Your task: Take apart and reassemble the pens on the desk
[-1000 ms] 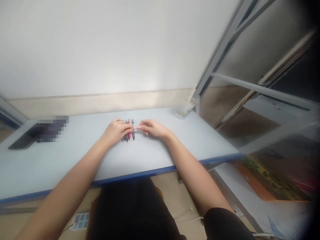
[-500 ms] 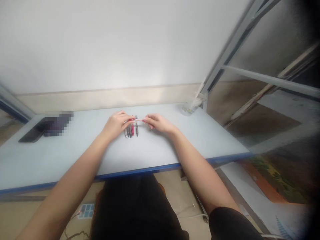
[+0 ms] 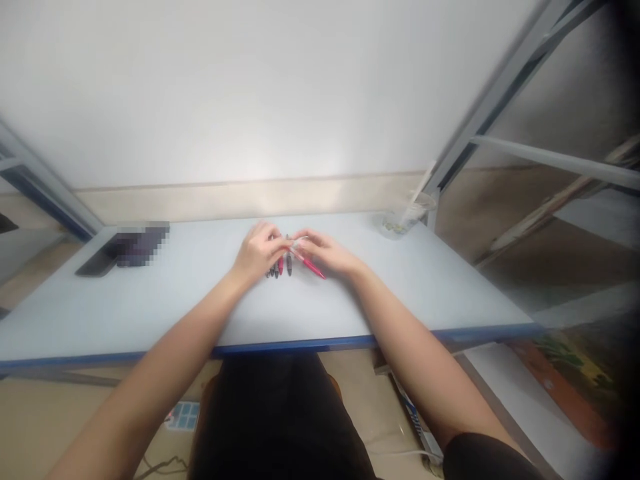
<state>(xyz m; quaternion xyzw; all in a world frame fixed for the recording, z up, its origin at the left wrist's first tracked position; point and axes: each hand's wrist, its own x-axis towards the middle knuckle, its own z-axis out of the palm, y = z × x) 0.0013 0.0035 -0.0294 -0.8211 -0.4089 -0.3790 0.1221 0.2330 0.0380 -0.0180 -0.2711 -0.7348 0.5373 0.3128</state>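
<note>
A red pen [image 3: 313, 268] slants down to the right between my two hands, just above the tabletop. The fingertips of my left hand [image 3: 260, 252] are pinched on its upper end. From the other side, my right hand [image 3: 327, 253] has its curled fingers closed on the upper part of the same pen. Under and beside my left hand lie several dark pens and another red pen [image 3: 281, 267], side by side and partly hidden by the fingers. A grey pen [image 3: 289, 265] lies slightly apart, to the right of that row.
A clear plastic cup [image 3: 400, 223] with a pale stick in it stands at the back right of the white table [image 3: 165, 320]. A dark phone [image 3: 100, 259] lies at the left beside a blurred-out item. Behind the table rises a white wall; below is a power strip [image 3: 183, 416].
The thin pale, red-ended piece held level between my hands is no longer seen that way; a red pen now slants down to the right there. The view has shifted left.
</note>
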